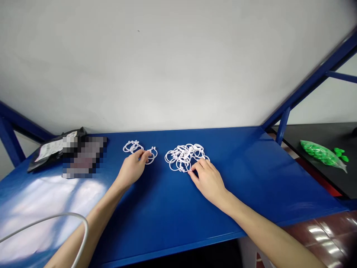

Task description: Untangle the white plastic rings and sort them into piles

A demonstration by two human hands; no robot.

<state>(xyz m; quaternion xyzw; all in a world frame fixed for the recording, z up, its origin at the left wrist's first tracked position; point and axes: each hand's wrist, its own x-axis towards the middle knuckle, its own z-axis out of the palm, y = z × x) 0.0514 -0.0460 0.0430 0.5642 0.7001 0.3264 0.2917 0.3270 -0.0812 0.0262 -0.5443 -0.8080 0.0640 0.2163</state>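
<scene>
1. A white cable [55,219] arcs over the near left corner of the blue worktop [167,208].
2. At the far left a black bag [39,163] lies flat, its long axis running left to right. Its white label [51,148] carries print too small to read, and the patch just right of it is blurred out.
3. A small pile [133,146] of white rings lies flat near the far edge, left of centre. It is spread more left to right than front to back.
4. The left hand [132,169] is palm down on the near side of that pile, with the fingers pointing away and to the right. Its grip is narrow, with thumb and fingertips closed on a single ring [153,155]. That ring lies flat on the worktop just right of the small pile.
5. A larger heap [184,156] of tangled white rings sits at the centre, wider left to right than deep. It lies apart from the single ring.
6. The right hand [208,180] is palm down at the heap's near right edge, with the fingers pointing away and to the left. The fingertips touch the outer loops. The grip looks narrow, but I cannot tell whether it pinches a ring.
7. A blue post [281,124] stands at the worktop's right end. Beyond it, on a black table [312,134], lies a clear sack [320,152] of green pieces, its long axis running from far left to near right.
</scene>
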